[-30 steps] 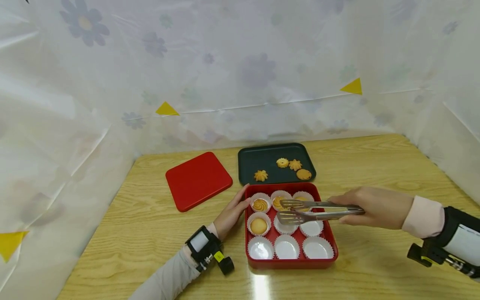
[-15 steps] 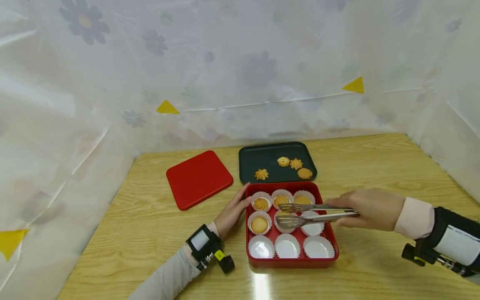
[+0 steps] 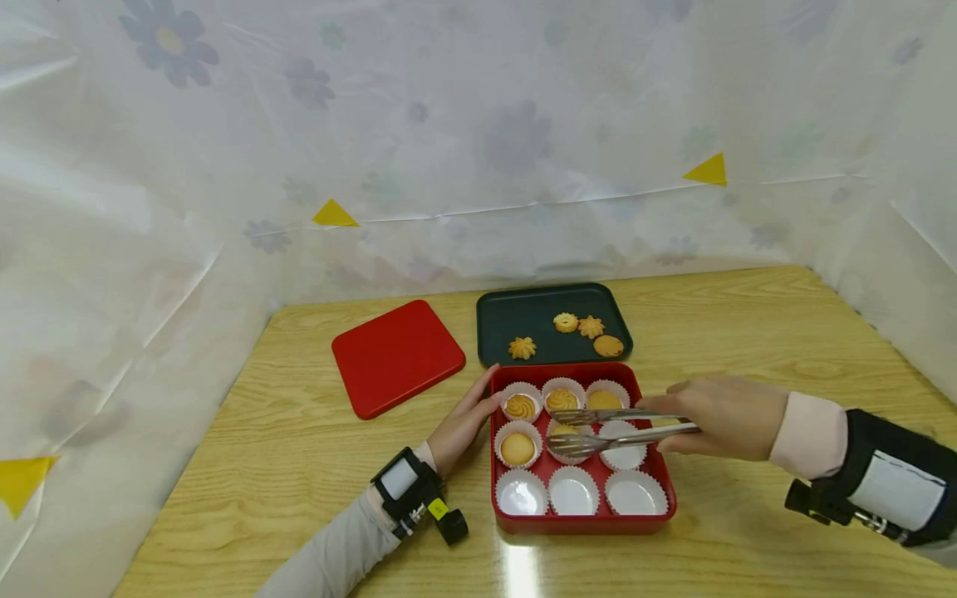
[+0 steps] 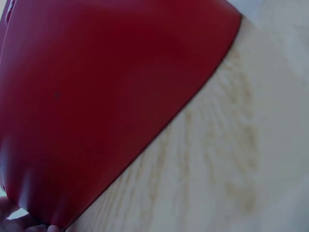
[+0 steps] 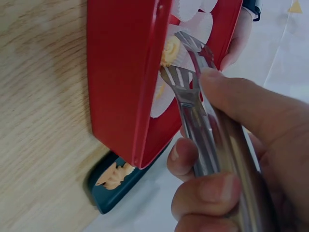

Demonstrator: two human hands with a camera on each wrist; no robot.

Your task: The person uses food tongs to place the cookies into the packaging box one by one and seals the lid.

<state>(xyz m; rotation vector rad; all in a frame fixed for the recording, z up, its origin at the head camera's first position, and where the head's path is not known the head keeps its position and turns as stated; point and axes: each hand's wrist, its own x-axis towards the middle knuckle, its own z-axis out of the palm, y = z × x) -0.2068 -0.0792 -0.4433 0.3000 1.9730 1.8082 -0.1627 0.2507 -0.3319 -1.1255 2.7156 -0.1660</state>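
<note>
A red box on the table holds white paper cups in rows. Baked cookies fill the back row, and a round plain cookie sits in the middle row's left cup. My right hand grips metal tongs, their slotted tips apart over the centre cup. Between those tips shows a swirled cookie in the right wrist view. My left hand rests along the box's left wall, fingers stretched toward the back corner and thumb at the rim. Its fingertips appear low against the red wall in the left wrist view.
Behind the box lies a dark green tray with several cookies on it. A red lid lies flat at the left. White flowered sheeting closes off the back and sides of the wooden table.
My right hand and the tongs have shifted slightly left and lower in the head view. A cookie now shows in the centre cup, which looked white before. My left hand stays in place.
</note>
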